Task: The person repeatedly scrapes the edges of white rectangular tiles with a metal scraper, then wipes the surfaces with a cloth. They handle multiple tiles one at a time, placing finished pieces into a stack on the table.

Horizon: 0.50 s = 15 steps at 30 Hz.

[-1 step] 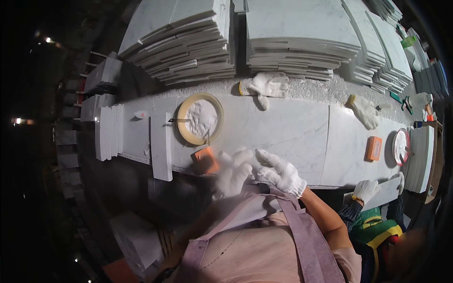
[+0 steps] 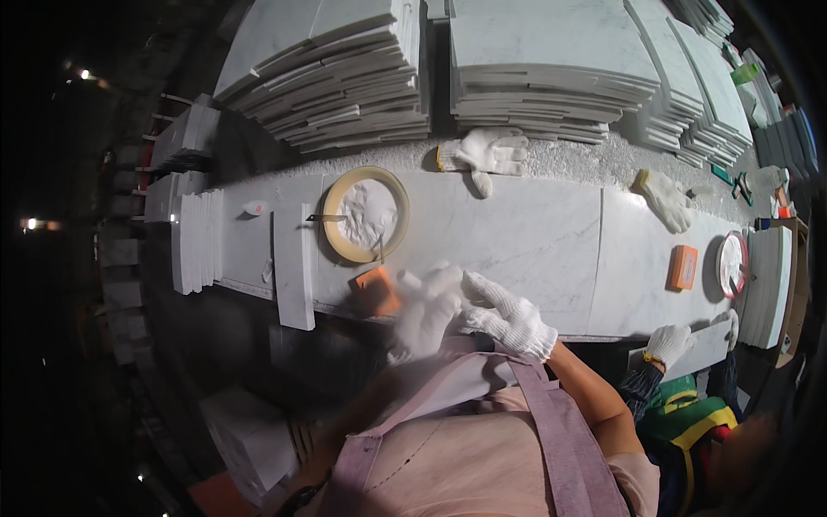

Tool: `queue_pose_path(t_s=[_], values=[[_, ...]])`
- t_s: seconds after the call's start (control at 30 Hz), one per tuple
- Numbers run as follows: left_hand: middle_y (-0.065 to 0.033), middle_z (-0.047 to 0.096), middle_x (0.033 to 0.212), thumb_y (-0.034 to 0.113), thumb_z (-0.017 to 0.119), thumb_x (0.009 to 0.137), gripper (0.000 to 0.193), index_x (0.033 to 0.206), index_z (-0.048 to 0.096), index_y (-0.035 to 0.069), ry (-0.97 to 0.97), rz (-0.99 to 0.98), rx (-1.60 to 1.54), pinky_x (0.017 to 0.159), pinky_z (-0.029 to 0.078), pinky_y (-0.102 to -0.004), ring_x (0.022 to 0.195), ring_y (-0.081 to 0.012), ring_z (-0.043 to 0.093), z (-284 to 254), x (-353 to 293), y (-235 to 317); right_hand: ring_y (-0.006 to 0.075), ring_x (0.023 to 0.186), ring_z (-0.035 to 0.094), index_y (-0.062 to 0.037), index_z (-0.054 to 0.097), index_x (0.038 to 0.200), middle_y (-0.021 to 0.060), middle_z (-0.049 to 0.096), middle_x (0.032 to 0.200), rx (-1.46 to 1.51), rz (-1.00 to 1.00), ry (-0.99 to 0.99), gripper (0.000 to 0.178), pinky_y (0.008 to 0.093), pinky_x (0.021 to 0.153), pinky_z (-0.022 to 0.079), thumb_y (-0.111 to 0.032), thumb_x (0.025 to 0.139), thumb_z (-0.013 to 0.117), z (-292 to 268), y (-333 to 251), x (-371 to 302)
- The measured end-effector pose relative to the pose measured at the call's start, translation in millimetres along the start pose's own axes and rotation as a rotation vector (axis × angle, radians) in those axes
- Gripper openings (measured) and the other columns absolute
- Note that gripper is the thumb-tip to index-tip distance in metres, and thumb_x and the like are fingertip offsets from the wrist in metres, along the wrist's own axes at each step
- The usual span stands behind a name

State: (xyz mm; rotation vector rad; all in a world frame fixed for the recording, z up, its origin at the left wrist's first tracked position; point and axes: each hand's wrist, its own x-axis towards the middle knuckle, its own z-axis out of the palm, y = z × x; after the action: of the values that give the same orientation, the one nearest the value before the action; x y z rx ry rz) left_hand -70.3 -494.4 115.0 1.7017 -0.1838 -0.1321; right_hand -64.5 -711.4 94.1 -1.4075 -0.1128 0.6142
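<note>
Both my hands wear white knitted gloves and meet in front of my apron, by the near edge of the white marble bench (image 2: 508,233). My left hand (image 2: 425,319) is smeared by motion, so its fingers do not read clearly and nothing can be made out in it. Close beside it, my right hand (image 2: 512,317) has its fingers stretched out and apart, pointing toward the left hand, with no object in it. An orange block (image 2: 376,290) lies just left of my left hand. Beyond that, a yellow bowl (image 2: 398,193) holds white paste and a metal tool.
Stacked white slabs (image 2: 551,39) line the back. A narrow slab (image 2: 295,276) overhangs the bench's front edge at left. Loose gloves (image 2: 491,155) lie behind the bench. At right, a co-worker's gloved hand (image 2: 668,346) holds a tile near another orange block (image 2: 683,267).
</note>
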Motion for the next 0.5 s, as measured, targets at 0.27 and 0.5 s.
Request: queue_pose_path(t_s=[0.27, 0.5], values=[[-0.014, 0.062, 0.145, 0.014, 0.062, 0.111, 0.043, 0.149, 0.056, -0.004, -0.094, -0.464, -0.31, 0.118, 0.043, -0.0366, 0.134, -0.0226, 0.058, -56.3, 22.7, -8.1, 0.0116, 0.102, 0.064, 0.0027, 0.051, 0.157, 0.0042, 0.07, 0.119, 0.526, 0.207, 0.214, 0.056, 0.0258, 0.091, 0.053, -0.022, 0.109, 0.067, 83.1, -17.4, 33.4], [-0.0105, 0.069, 0.128, 0.003, 0.063, 0.108, 0.029, 0.136, 0.061, -0.004, -0.165, -0.725, -0.381, 0.104, 0.054, -0.0292, 0.112, -0.0141, 0.066, -119.0, 37.0, -13.2, 0.0123, 0.08, 0.06, 0.0059, 0.057, 0.149, 0.0047, 0.064, 0.094, 0.716, 0.179, 0.544, 0.05, 0.0253, 0.07, 0.049, -0.016, 0.105, 0.068, 145.9, -7.4, 39.0]])
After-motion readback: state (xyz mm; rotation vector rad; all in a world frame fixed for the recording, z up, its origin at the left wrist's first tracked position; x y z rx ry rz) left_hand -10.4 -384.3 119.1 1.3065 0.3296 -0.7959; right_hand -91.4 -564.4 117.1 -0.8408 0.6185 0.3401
